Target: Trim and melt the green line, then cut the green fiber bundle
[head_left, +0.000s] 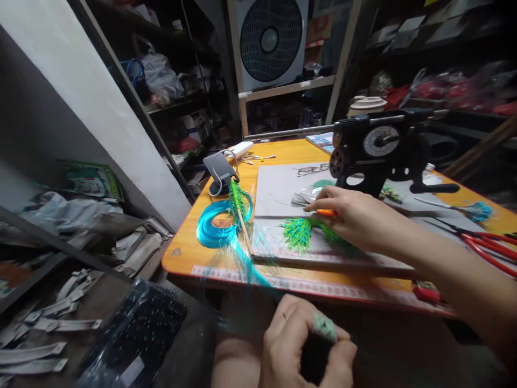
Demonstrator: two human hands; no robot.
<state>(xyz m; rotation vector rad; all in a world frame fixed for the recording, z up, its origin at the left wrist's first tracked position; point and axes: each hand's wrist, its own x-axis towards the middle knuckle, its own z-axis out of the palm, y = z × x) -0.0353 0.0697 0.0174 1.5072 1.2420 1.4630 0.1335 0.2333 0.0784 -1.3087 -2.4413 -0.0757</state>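
Dim room w/ bright light on orange table (283, 153), dark shelves behind, wide-angle edge warp, motion blur bottom left.

Two hands, left hand (307, 345) and right hand (347, 213), one counter (189, 253), one fan (270, 37), one black winding machine (379, 148), perhaps two green tinsel bundles (299, 233), one red-handled scissors (484, 242)

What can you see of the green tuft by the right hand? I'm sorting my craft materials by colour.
The green tuft is a bunch of thin bright green strands with pale tips, plastic or tinsel by its look. It fans out to the left and narrows toward the right hand, which rests over its gathered end. It lies flat on a grey board on the orange table. More green strands show under the wrist. How it is bound cannot be seen.
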